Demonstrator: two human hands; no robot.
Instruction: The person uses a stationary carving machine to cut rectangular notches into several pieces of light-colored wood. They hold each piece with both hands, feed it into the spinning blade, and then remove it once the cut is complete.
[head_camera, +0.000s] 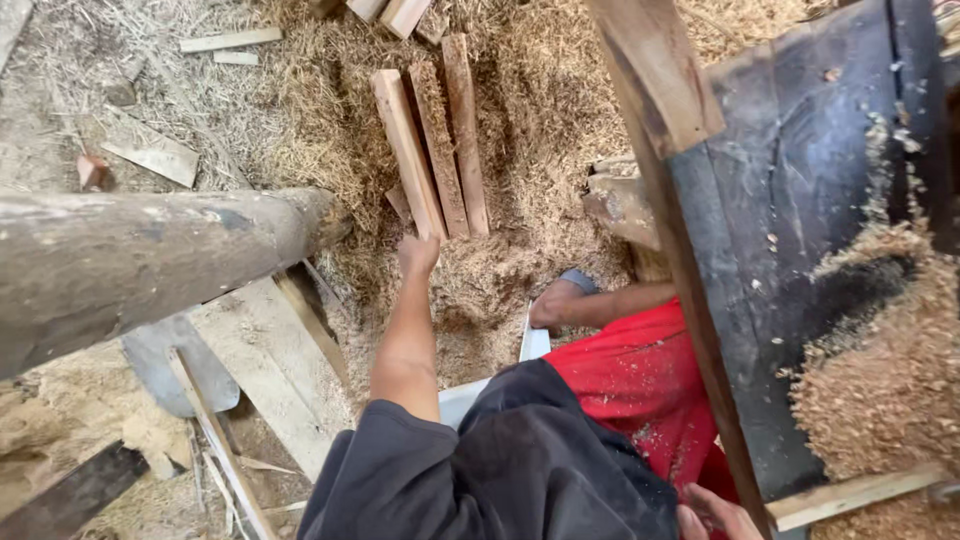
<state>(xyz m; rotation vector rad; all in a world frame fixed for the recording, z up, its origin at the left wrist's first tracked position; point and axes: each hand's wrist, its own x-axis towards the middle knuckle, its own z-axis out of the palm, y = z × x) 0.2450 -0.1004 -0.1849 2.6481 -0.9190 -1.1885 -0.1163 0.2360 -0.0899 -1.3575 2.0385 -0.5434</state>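
Note:
My left hand reaches forward over the sawdust and closes on the near end of the leftmost wooden slat. That slat lies beside two other slats on a heap of shavings. My right hand shows only at the bottom edge. Its fingers lie loose against red cloth, next to a slanting wooden beam, and hold nothing. Another person in red crouches just ahead of me, with one hand on the rim of a white sack.
A thick log crosses the left side at shoulder height. A dark machine table with a sawdust pile fills the right. Loose planks, offcuts and a grey shovel blade lie on the ground.

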